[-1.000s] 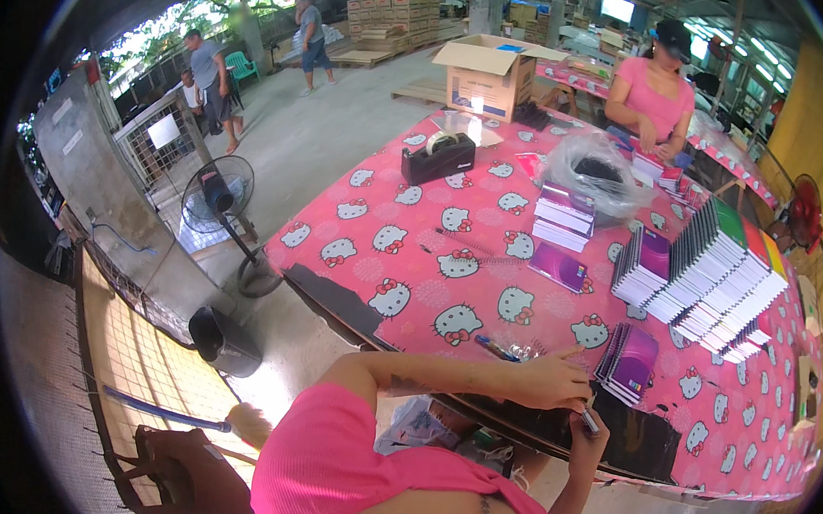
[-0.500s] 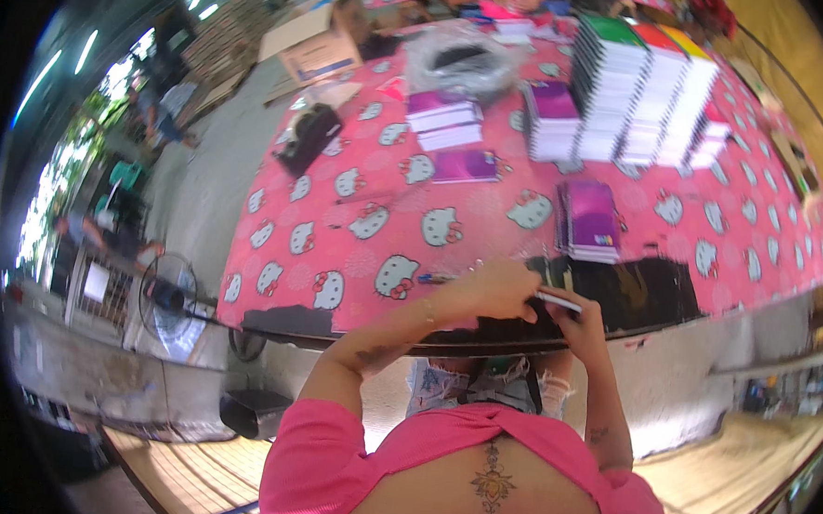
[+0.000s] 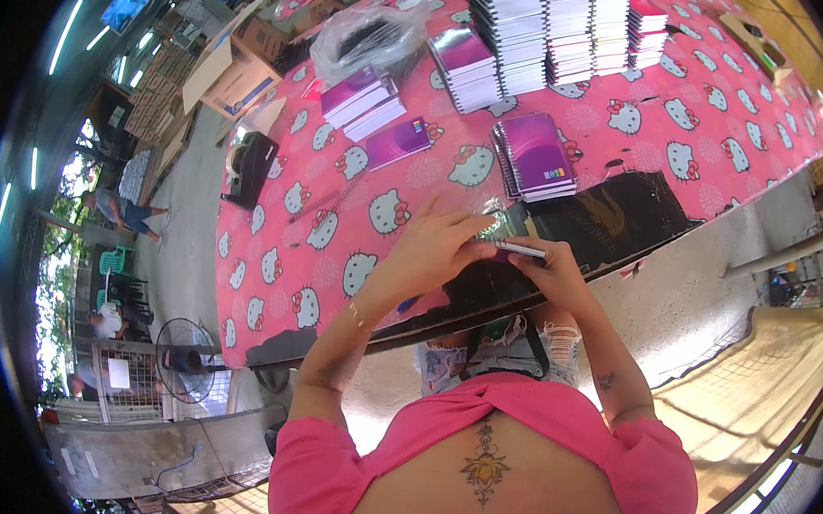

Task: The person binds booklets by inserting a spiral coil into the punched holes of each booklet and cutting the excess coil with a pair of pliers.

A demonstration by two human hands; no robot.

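Note:
Close to the table's near edge, my right hand grips a small spiral notebook, tilted so that its white page edges show. My left hand pinches at the notebook's wire-bound end, with one finger raised away from it; the fingertips partly hide that end. Under my left wrist a small blue object shows in part on the table. Just beyond my hands lies a short stack of purple spiral notebooks. A single purple notebook lies flat farther to the left.
The table's pink cartoon cloth is torn over a black surface. Tall spiral-notebook stacks stand at the back. A purple stack, clear plastic bag, black tape dispenser, cardboard box and fan are leftward.
The view has turned and shifted, so the table contents appear farther left and higher. My left hand has opened slightly, one finger lifting, while my right hand keeps hold of the notebook.

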